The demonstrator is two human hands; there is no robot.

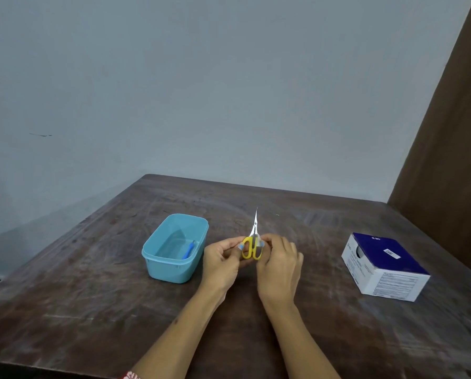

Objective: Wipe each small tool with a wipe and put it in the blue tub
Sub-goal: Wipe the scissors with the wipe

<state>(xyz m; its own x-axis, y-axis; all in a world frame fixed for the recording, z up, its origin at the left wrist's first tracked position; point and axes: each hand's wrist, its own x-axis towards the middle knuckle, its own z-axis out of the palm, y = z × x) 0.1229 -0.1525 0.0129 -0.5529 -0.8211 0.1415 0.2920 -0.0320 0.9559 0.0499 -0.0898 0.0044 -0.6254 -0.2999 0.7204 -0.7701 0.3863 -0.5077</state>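
Observation:
Small scissors [253, 244] with yellow handles and thin steel blades point away from me, held up over the middle of the table. My left hand [221, 259] pinches the left handle loop. My right hand [279, 262] grips the right side of the handles with a small pale wipe [260, 240] under its fingers, mostly hidden. The blue tub [174, 248] stands just left of my left hand. A blue-handled small tool [189, 250] lies inside it along the right wall.
A white and dark-blue cardboard box [384, 266] sits on the right part of the dark wooden table [92, 310]. A grey wall rises behind the table, and a brown panel [453, 132] stands at the right.

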